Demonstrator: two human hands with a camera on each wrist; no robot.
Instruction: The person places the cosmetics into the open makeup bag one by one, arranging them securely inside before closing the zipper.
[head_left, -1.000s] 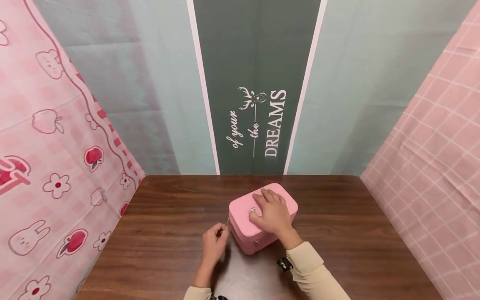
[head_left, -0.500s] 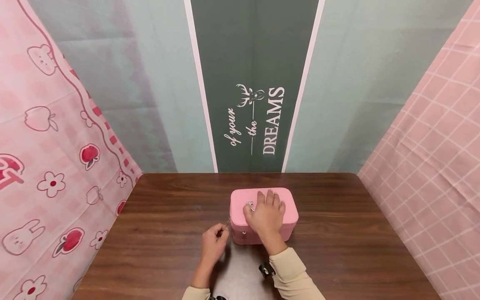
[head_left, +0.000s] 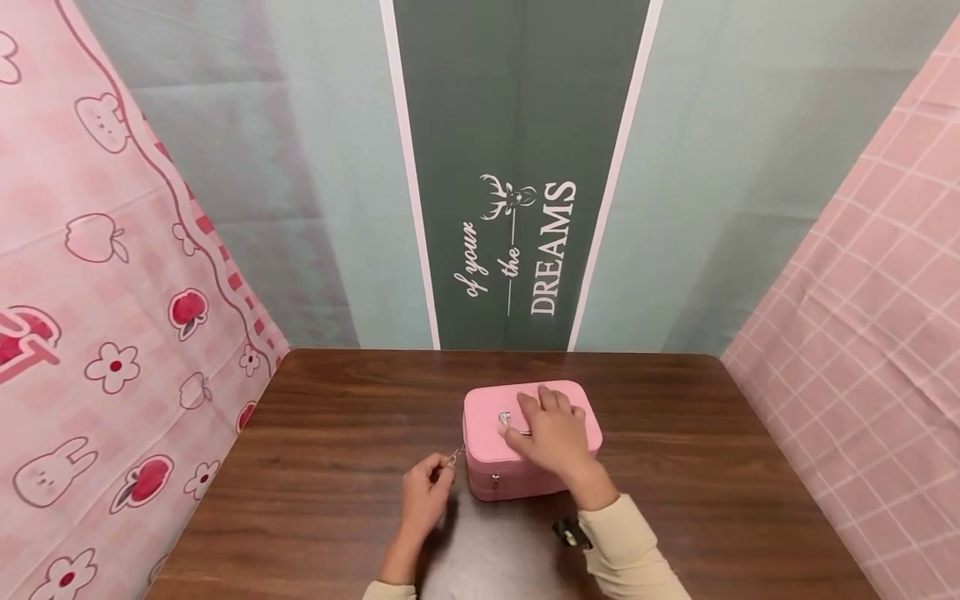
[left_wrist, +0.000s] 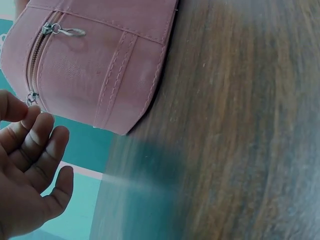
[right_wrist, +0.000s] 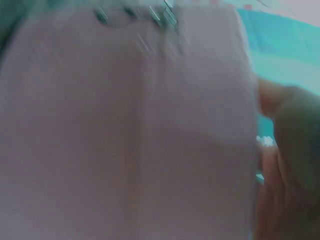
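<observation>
A pink zippered case (head_left: 487,429) stands upright on the table, its lid down. At its left corner my left hand (head_left: 426,492) pinches a small metal zipper pull (head_left: 455,456) between thumb and finger. The left wrist view shows that zipper slider (left_wrist: 32,97) by the fingertips, and a second zipper pull (left_wrist: 72,32) hanging loose farther along the teeth. My right hand (head_left: 553,433) rests on the lid with fingers spread, its thumb beside a silver ornament (head_left: 505,417). The right wrist view is blurred; the case's side (right_wrist: 130,125) fills most of it.
The brown wooden table (head_left: 337,417) extends on both sides of the case. Behind it hangs a grey-green cloth (head_left: 517,100) with white lettering. Pink patterned cloths flank the table: one printed (head_left: 112,292), one checked (head_left: 862,292).
Under my right hand the case turned until its front faced me squarely, then turned slightly back and came a little nearer. My left hand stays nearly in place at the zipper pull.
</observation>
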